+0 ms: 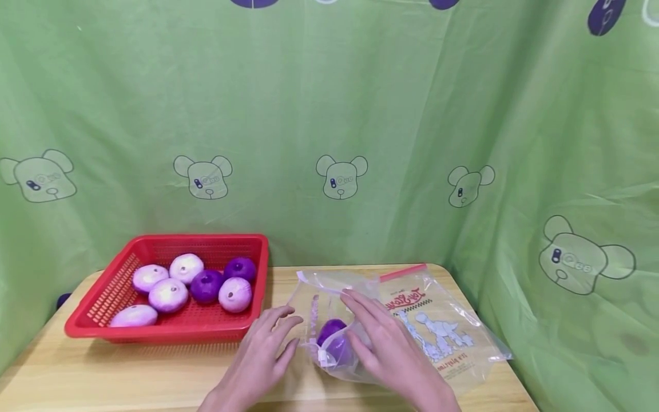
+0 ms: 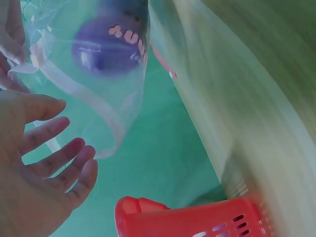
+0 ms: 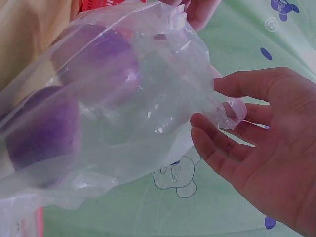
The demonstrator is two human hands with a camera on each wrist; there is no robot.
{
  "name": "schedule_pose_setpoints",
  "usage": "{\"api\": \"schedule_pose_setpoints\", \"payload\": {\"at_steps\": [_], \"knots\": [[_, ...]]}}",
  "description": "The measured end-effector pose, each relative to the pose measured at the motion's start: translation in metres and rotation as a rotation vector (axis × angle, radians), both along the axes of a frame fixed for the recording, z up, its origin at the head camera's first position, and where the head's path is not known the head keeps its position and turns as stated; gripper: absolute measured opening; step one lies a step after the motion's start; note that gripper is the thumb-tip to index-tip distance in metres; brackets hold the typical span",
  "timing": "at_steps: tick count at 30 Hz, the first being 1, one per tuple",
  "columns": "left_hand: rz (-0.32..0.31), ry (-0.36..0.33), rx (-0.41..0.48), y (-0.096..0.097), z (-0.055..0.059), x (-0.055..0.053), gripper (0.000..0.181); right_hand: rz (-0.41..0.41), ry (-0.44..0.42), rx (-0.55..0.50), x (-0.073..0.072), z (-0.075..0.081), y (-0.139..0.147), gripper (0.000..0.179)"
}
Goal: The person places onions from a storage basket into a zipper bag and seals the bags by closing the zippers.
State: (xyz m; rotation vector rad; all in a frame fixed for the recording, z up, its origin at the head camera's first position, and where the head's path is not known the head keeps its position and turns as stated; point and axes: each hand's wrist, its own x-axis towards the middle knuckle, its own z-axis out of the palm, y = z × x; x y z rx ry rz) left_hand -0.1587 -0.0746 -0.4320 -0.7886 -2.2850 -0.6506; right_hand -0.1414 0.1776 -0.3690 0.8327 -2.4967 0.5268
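My L hand is unclosed, fingers loosely spread, just beside the mouth of a clear bag. My R hand touches the bag's film, fingers nearly straight, w/ a gap btwn thumb & fingertips, so it's a light touch, not a clench. The bag's on the tabletop, right of its middle, w/ a white slider at the mouth. Inside are 2 dark purple onions, one nearer the mouth, the other beside it.

A 2nd bag, printed, w/ a red strip, lies flat to the R, reaching the tabletop's R edge; its strip's near the back R corner. The red basket sits over the back L corner, w/ 5 pale onions & 2 dark ones. A green curtain hangs behind the tabletop's back edge.
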Motion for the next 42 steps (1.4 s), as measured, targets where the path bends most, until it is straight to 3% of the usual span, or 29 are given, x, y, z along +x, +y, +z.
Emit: {"api": "schedule_pose_setpoints", "payload": {"at_steps": [11, 19, 27, 33, 42], "knots": [[0.034, 0.039, 0.081, -0.025, 0.015, -0.010, 0.025, -0.008, -0.017, -0.002, -0.001, -0.001, 0.001, 0.062], [0.106, 0.023, 0.134, -0.054, 0.026, -0.018, 0.024, 0.009, -0.010, 0.003, -0.002, -0.002, 0.000, 0.061], [0.214, -0.021, 0.163, -0.089, 0.026, -0.029, 0.020, 0.014, -0.015, 0.008, -0.002, -0.003, -0.002, 0.061], [0.254, -0.075, 0.146, -0.109, 0.027, -0.030, 0.022, 0.014, -0.024, 0.007, -0.003, -0.005, -0.002, 0.060], [0.324, -0.047, 0.160, -0.140, 0.024, -0.033, 0.023, 0.013, -0.034, 0.000, -0.003, -0.006, -0.003, 0.059]]}}
